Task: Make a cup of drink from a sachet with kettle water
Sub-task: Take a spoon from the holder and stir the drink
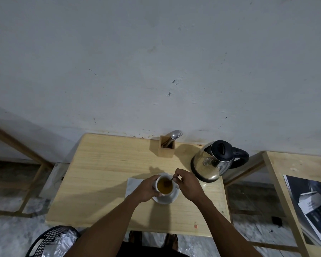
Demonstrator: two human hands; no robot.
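A white cup (165,184) full of amber-brown drink stands on a white saucer (170,199) on the wooden table (104,173). My left hand (146,190) wraps the cup's left side. My right hand (187,182) pinches the handle of a small spoon (170,180) whose bowl dips into the drink. A steel kettle (214,161) with a black lid and handle stands on its base to the right, behind my right hand. A white napkin (132,184) lies under and left of the saucer. No sachet shows on the table.
A wooden cutlery holder (166,146) with spoons and a fork stands at the table's back edge by the wall. A black basket (51,242) holding silvery wrappers sits on the floor at lower left. A second table (293,173) with printed papers (311,201) is at right.
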